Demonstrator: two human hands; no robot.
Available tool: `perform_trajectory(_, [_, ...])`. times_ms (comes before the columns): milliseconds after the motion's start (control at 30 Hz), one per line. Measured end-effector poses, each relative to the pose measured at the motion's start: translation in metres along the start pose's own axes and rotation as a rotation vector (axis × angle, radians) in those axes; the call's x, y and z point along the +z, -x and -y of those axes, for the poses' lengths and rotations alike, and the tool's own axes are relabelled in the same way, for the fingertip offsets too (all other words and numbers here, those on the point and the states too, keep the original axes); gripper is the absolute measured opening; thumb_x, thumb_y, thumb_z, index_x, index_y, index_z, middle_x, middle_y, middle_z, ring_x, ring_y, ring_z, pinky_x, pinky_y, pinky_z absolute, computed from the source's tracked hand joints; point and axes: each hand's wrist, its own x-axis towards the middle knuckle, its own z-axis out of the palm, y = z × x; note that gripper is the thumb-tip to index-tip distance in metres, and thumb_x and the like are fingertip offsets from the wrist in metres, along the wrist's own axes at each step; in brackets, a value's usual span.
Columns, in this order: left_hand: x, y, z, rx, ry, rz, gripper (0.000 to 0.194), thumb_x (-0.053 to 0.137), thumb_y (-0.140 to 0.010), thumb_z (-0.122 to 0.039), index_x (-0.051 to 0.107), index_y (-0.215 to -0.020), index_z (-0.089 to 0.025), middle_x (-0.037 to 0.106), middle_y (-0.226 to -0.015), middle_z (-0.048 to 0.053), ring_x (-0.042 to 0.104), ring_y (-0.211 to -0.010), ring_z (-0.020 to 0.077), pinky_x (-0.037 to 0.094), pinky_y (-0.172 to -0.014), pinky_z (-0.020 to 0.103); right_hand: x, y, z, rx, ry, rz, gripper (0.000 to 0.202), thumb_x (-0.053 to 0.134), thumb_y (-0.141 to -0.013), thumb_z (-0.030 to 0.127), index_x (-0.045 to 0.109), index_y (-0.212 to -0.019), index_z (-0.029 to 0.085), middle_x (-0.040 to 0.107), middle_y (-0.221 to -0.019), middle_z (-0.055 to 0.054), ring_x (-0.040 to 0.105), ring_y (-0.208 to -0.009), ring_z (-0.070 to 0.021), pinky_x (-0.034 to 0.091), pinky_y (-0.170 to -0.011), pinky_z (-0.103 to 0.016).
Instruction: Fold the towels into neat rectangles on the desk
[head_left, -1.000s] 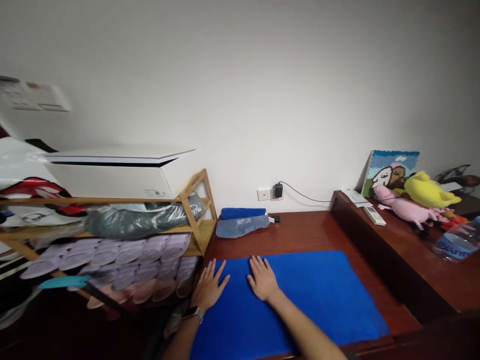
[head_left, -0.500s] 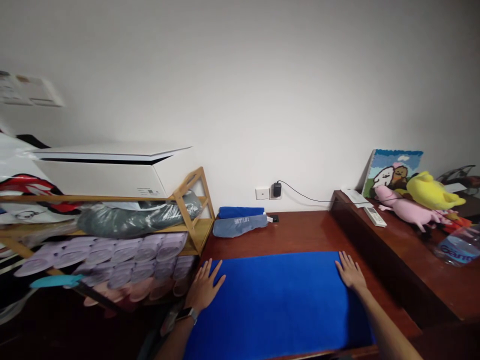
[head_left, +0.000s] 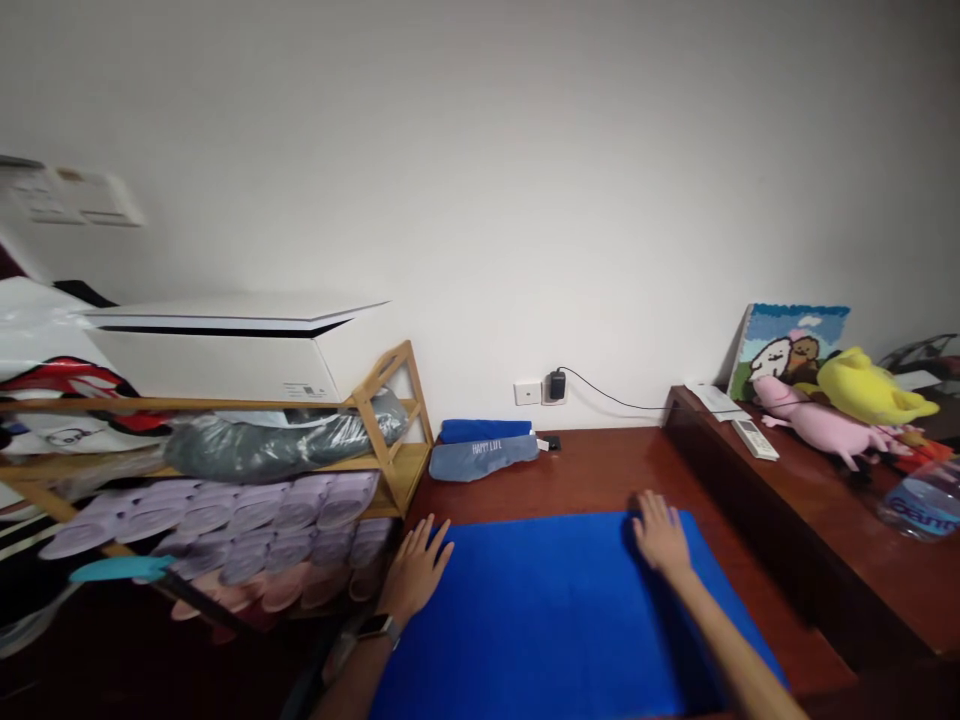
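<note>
a blue cloth [head_left: 540, 610] lies spread flat on a reddish-brown desk [head_left: 600, 470], its long side, as far as it shows, running left to right between a person's two hands. the left hand [head_left: 416, 570], wearing a watch [head_left: 379, 628] at the wrist, is at the far left corner, across the cloth's left edge. the right hand [head_left: 661, 538] is at the far edge, set in a little from the far right corner, its fingertips reaching past the hem over the wood. most of the cloth thus lies between the hands and back toward the person; the left hand is nearer its own corner than the right. fingers on both hands are stretched out and slightly parted, gripping nothing; whether the right palm presses down or hovers just above the fabric cannot be told. the near edge drops out of frame.

beyond the cloth, by the wall [head_left: 525, 200], a grey-blue folded cloth [head_left: 484, 458] lettered "happy life" rests in front of a blue roll [head_left: 480, 430], near a black plug [head_left: 557, 384] in its socket. at left stands a wooden rack [head_left: 390, 460] with a white box [head_left: 217, 360] on top and lilac slippers [head_left: 255, 505] below; at right, a raised ledge [head_left: 847, 540] carries a remote [head_left: 755, 438], a pink plush toy [head_left: 817, 425], a yellow one and a clear bottle [head_left: 922, 500].
</note>
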Motion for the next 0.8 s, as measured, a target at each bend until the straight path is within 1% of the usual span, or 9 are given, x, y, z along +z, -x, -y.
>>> perform_trajectory(167, [0.007,-0.006,-0.023,0.017,0.038,-0.023,0.063,0.035,-0.109,-0.058,0.057,-0.161,-0.029,0.051,-0.172,0.011,0.044,-0.161,0.0341,0.038,-0.131,0.058,0.035,0.033,0.189,-0.489,-0.227,0.041,0.068,0.03,-0.112,0.051,0.035,-0.173,0.021,0.032,-0.178,-0.006,0.026,-0.168,-0.029,0.019,-0.138,-0.051])
perform_trajectory(233, [0.011,-0.004,-0.016,-0.013,0.034,0.021,0.062,0.038,-0.109,-0.058,0.056,-0.161,-0.029,0.051,-0.172,0.012,0.044,-0.161,0.0351,0.037,-0.131,0.058,0.052,0.042,0.235,-0.57,-0.275,0.087,0.068,0.03,-0.113,0.052,0.033,-0.174,0.024,0.03,-0.178,-0.004,0.027,-0.167,-0.0283,0.022,-0.137,-0.052])
perform_trajectory(300, [0.014,0.001,0.0,-0.033,0.031,0.059,0.063,0.039,-0.108,-0.06,0.054,-0.162,-0.032,0.05,-0.173,0.011,0.045,-0.16,0.0357,0.038,-0.13,0.059,0.064,0.043,0.249,-0.59,-0.284,0.122,0.068,0.033,-0.112,0.053,0.032,-0.174,0.025,0.029,-0.178,-0.004,0.027,-0.167,-0.0285,0.023,-0.137,-0.054])
perform_trajectory(333, [0.015,0.004,0.008,-0.03,0.031,0.069,0.063,0.039,-0.108,-0.061,0.053,-0.163,-0.033,0.049,-0.173,0.011,0.045,-0.16,0.0354,0.039,-0.129,0.059,0.066,0.041,0.243,-0.578,-0.277,0.129,0.068,0.034,-0.112,0.053,0.032,-0.174,0.025,0.029,-0.178,-0.005,0.028,-0.167,-0.0288,0.023,-0.137,-0.055])
perform_trajectory(400, [0.017,0.008,0.023,-0.012,0.035,0.07,0.064,0.038,-0.108,-0.063,0.049,-0.165,-0.037,0.047,-0.175,0.009,0.045,-0.16,0.034,0.039,-0.129,0.058,0.066,0.031,0.207,-0.514,-0.24,0.128,0.068,0.035,-0.111,0.052,0.033,-0.174,0.024,0.029,-0.178,-0.007,0.027,-0.167,-0.0288,0.021,-0.137,-0.055])
perform_trajectory(533, [0.018,0.011,0.031,-0.006,0.043,0.051,0.063,0.037,-0.108,-0.062,0.047,-0.166,-0.036,0.044,-0.176,0.01,0.044,-0.161,0.034,0.037,-0.131,0.059,0.047,0.007,0.075,-0.207,-0.089,0.135,0.069,0.028,-0.111,0.049,0.029,-0.175,0.022,0.025,-0.181,-0.006,0.021,-0.169,-0.0259,0.015,-0.138,-0.05])
perform_trajectory(667, [0.019,0.01,0.028,-0.002,0.051,0.037,0.064,0.039,-0.108,-0.062,0.049,-0.165,-0.035,0.045,-0.176,0.012,0.043,-0.161,0.0352,0.037,-0.13,0.059,0.034,-0.007,-0.052,0.126,-0.002,0.122,0.072,0.025,-0.109,0.047,0.03,-0.175,0.018,0.027,-0.182,-0.009,0.019,-0.169,-0.0257,0.019,-0.137,-0.044])
perform_trajectory(733, [0.02,0.009,0.029,0.005,0.05,0.025,0.064,0.04,-0.107,-0.062,0.05,-0.164,-0.035,0.046,-0.175,0.012,0.044,-0.161,0.0362,0.039,-0.129,0.06,0.034,-0.009,-0.085,0.163,0.008,0.119,0.074,0.021,-0.109,0.049,0.028,-0.175,0.018,0.024,-0.183,-0.007,0.018,-0.169,-0.025,0.019,-0.136,-0.044])
perform_trajectory(800, [0.019,0.007,0.031,0.001,0.044,0.032,0.064,0.04,-0.107,-0.063,0.052,-0.163,-0.034,0.048,-0.174,0.012,0.044,-0.161,0.0375,0.04,-0.128,0.061,0.036,-0.012,-0.097,0.165,0.005,0.122,0.076,0.018,-0.108,0.049,0.026,-0.176,0.017,0.022,-0.183,-0.007,0.017,-0.17,-0.0257,0.016,-0.137,-0.048])
